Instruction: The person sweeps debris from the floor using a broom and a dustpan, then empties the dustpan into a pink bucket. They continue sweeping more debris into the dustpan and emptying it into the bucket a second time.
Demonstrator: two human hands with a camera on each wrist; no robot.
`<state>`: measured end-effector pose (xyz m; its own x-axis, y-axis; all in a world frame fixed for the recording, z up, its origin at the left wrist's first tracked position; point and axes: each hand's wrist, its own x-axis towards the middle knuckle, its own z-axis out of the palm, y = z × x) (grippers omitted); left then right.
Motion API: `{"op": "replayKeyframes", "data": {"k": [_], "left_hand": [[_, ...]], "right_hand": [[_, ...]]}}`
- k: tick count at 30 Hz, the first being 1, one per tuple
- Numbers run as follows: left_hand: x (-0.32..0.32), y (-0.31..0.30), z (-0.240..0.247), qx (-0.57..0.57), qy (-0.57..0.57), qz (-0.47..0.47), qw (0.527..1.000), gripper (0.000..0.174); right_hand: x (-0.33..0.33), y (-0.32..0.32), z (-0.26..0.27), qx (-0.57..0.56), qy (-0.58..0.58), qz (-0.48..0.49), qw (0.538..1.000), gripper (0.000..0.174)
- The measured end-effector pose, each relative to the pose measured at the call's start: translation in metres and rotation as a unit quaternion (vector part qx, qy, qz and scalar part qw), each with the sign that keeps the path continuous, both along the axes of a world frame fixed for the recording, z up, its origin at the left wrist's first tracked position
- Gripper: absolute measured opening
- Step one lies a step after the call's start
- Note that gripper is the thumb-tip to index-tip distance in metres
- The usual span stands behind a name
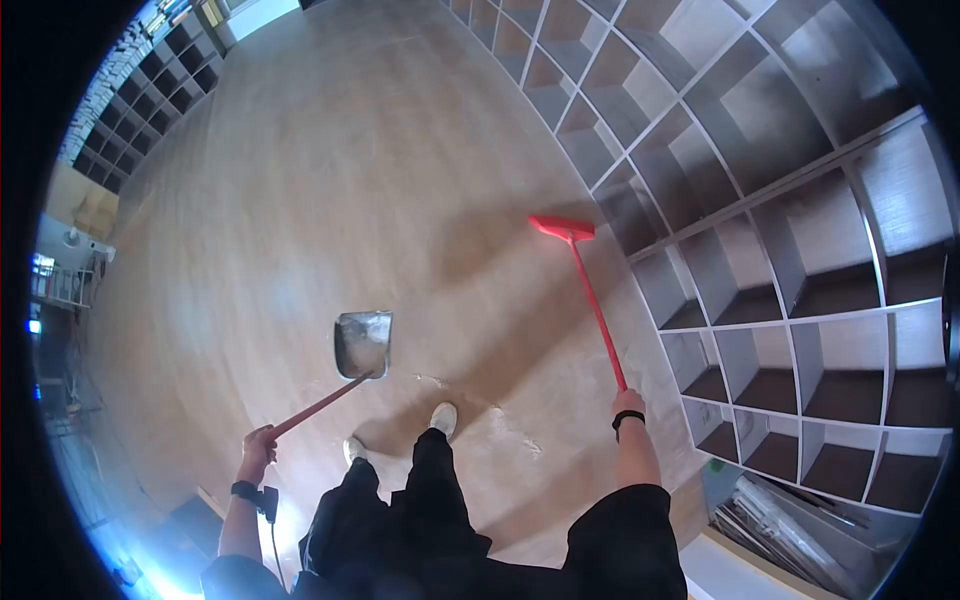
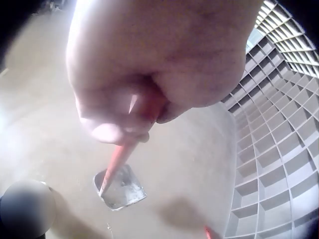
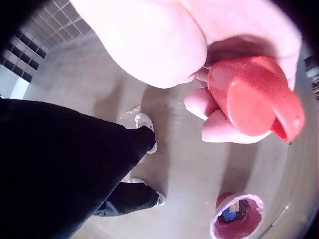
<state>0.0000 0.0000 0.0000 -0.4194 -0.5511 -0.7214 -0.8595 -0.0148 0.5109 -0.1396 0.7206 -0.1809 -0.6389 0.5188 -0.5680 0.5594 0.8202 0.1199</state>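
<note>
Left hand [image 1: 258, 447] clenches dustpan [image 1: 364, 344] handle; right hand [image 1: 628, 403] grips broom [image 1: 563, 229]. Risk: broom head well apart from dustpan; a long sweep may scatter dust [image 1: 520, 438].

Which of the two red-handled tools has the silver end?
The dustpan gripped by the left hand: its red handle ends in a silver scoop. The broom in the right hand ends in a flat red head.

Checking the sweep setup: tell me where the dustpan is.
Head view: the dustpan is left of centre, just ahead of the shoes, left of the broom, on the red handle the left hand grips.
</note>
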Motion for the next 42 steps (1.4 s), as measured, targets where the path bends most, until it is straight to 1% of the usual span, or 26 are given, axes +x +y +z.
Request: {"op": "replayKeyframes", "data": {"k": [2, 3, 4, 5, 8, 11, 13, 15, 17, 19, 21, 22, 23, 25, 26, 27, 29, 30, 31, 33, 34, 35, 37, 38, 41, 42], "left_hand": [[-0.011, 0.007, -0.002, 0.013, 0.024, -0.037, 0.999, 0.033], [0.007, 0.028, -0.016, 0.046, 0.028, -0.041, 0.998, 0.033], [-0.005, 0.041, -0.042, 0.063, 0.039, -0.047, 0.996, 0.032], [-0.001, 0.054, -0.047, 0.077, 0.03, -0.052, 0.995, 0.031], [0.018, 0.035, -0.043, 0.089, 0.032, -0.063, 0.994, 0.03], [0.008, 0.022, -0.063, 0.092, 0.054, -0.085, 0.991, 0.03], [0.01, 0.014, -0.08, 0.087, 0.066, -0.102, 0.989, 0.029], [0.026, 0.006, -0.108, 0.058, 0.06, -0.132, 0.988, 0.03], [0.04, 0.01, -0.115, 0.062, 0.066, -0.136, 0.987, 0.031], [0.06, 0.0, -0.129, 0.06, 0.049, -0.142, 0.987, 0.03], [0.081, -0.009, -0.136, 0.018, 0.043, -0.168, 0.985, 0.032], [0.092, -0.014, -0.141, 0.016, 0.042, -0.157, 0.987, 0.032], [0.103, -0.018, -0.146, 0.014, 0.039, -0.145, 0.989, 0.032], [0.131, -0.031, -0.151, -0.003, 0.037, -0.151, 0.988, 0.033], [0.141, -0.037, -0.154, -0.021, 0.04, -0.156, 0.987, 0.033], [0.151, -0.046, -0.155, -0.019, 0.039, -0.16, 0.986, 0.033], [0.175, -0.063, -0.167, -0.02, 0.025, -0.185, 0.982, 0.035], [0.185, -0.066, -0.172, -0.036, 0.023, -0.179, 0.983, 0.036], [0.196, -0.071, -0.175, -0.031, 0.021, -0.187, 0.982, 0.036], [0.215, -0.08, -0.181, -0.04, 0.008, -0.162, 0.986, 0.036], [0.221, -0.079, -0.185, -0.04, 0.013, -0.139, 0.989, 0.036], [0.226, -0.079, -0.183, -0.035, 0.013, -0.142, 0.989, 0.036], [0.235, -0.08, -0.176, -0.011, 0.013, -0.133, 0.991, 0.026], [0.242, -0.083, -0.187, -0.019, 0.017, -0.117, 0.993, 0.022], [0.261, -0.089, -0.214, 0.001, 0.029, -0.106, 0.994, 0.021], [0.266, -0.086, -0.21, 0.004, 0.028, -0.104, 0.994, 0.021]], "right_hand": [[0.016, 0.005, 0.002, 0.005, 0.004, -0.029, 1.0, 0.042], [0.05, 0.036, 0.034, 0.038, 0.008, -0.034, 0.999, 0.042], [0.052, 0.052, 0.035, 0.04, 0.014, -0.038, 0.998, 0.041], [0.075, 0.066, 0.048, 0.039, 0.001, -0.041, 0.998, 0.041], [0.147, 0.029, 0.073, -0.004, -0.039, -0.077, 0.996, 0.041], [0.192, -0.008, 0.066, -0.026, -0.035, -0.124, 0.991, 0.045], [0.226, -0.028, 0.062, -0.04, -0.065, -0.111, 0.991, 0.043], [0.272, -0.042, 0.043, -0.05, -0.051, -0.163, 0.984, 0.041], [0.317, -0.052, 0.019, -0.092, -0.084, -0.24, 0.963, 0.041], [0.36, -0.076, 0.013, -0.111, -0.081, -0.242, 0.961, 0.041], [0.401, -0.101, 0.01, -0.07, -0.05, -0.177, 0.981, 0.048], [0.396, -0.139, 0.062, -0.076, -0.057, -0.222, 0.97, 0.051], [0.41, -0.154, 0.064, -0.075, -0.057, -0.225, 0.97, 0.051], [0.446, -0.179, 0.066, -0.121, -0.118, -0.215, 0.962, 0.054], [0.468, -0.191, 0.056, -0.12, -0.1, -0.272, 0.949, 0.055], [0.484, -0.205, 0.062, -0.11, -0.099, -0.174, 0.973, 0.055], [0.521, -0.222, 0.046, -0.126, -0.154, -0.179, 0.964, 0.04], [0.524, -0.239, 0.07, -0.158, -0.153, -0.163, 0.962, 0.044], [0.559, -0.237, 0.037, -0.16, -0.151, -0.125, 0.967, 0.047], [0.568, -0.268, 0.079, -0.158, -0.169, -0.088, 0.969, 0.048], [0.579, -0.279, 0.086, -0.138, -0.146, -0.168, 0.965, 0.045], [0.604, -0.282, 0.075, -0.149, -0.078, -0.193, 0.967, 0.047], [0.629, -0.296, 0.104, -0.245, 0.137, -0.221, 0.934, 0.046], [0.711, -0.237, 0.124, -0.24, 0.138, -0.22, 0.935, 0.046], [0.796, -0.194, 0.129, -0.237, 0.119, -0.219, 0.939, 0.045], [0.821, -0.183, 0.128, -0.236, 0.11, -0.218, 0.94, 0.045]]}}
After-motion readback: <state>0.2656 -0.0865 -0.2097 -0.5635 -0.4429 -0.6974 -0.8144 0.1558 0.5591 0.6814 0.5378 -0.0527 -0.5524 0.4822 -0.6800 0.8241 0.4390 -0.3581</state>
